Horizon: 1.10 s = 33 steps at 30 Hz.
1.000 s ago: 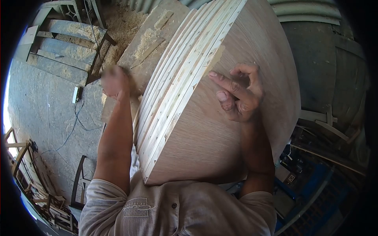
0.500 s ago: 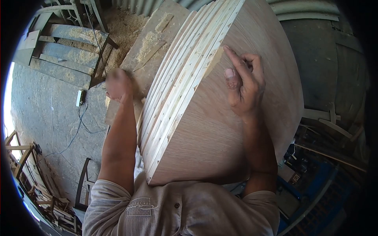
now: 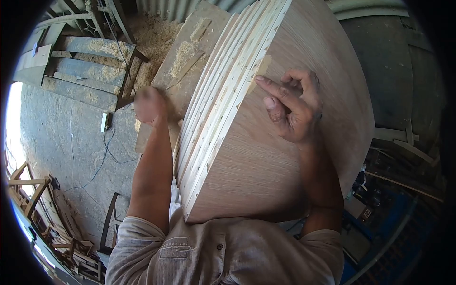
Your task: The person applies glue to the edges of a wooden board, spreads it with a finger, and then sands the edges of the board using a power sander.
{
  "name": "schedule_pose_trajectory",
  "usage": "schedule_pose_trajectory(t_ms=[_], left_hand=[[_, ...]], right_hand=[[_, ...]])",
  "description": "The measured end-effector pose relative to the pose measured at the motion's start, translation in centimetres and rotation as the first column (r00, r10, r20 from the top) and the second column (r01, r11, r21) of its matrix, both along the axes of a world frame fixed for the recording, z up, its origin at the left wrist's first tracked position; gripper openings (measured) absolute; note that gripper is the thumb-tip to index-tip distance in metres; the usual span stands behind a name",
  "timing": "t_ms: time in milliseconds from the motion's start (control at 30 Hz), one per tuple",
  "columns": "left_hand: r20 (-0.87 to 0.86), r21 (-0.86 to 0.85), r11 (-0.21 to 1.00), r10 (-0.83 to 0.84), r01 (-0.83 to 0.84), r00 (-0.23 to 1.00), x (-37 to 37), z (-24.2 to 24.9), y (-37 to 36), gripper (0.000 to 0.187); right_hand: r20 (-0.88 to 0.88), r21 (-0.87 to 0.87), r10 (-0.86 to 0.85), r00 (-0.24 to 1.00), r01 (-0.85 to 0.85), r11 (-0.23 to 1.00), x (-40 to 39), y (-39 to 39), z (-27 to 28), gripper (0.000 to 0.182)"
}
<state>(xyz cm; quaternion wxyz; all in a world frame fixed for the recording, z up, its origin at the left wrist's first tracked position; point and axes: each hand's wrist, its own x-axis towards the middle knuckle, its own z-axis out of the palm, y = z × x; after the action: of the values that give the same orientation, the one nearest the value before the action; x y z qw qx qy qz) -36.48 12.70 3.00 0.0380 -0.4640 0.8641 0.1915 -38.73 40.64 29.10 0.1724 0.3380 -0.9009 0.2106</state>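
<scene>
A stack of large wooden panels stands against the front of the body, its pale layered edges facing left. Over the top panel's face is my right hand, fingers apart and partly bent, holding nothing. Its index fingertip is at a lighter tan patch along the panel's edge. To the left of the stack, my left hand is raised near a sawdust-strewn board; it is blurred and its fingers cannot be made out.
Slatted wooden pieces with sawdust lie at the upper left. A small white box with a cable rests on the grey floor. Wooden frames are at the lower left. Blue equipment stands at the lower right.
My right index fingertip has moved down and left along the tan patch at the panel's edge. The view has shifted slightly, so most things appear a little further right.
</scene>
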Motion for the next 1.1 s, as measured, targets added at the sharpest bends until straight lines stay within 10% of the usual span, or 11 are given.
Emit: schedule_pose_trajectory(t_ms=[1100], left_hand=[[-0.023, -0.045, 0.999, -0.012, 0.011, 1.000, 0.12, -0.08, 0.19, 0.057]], right_hand=[[0.062, -0.035, -0.199, 0.978, 0.201, 0.979, -0.55, -0.06, -0.16, 0.038]])
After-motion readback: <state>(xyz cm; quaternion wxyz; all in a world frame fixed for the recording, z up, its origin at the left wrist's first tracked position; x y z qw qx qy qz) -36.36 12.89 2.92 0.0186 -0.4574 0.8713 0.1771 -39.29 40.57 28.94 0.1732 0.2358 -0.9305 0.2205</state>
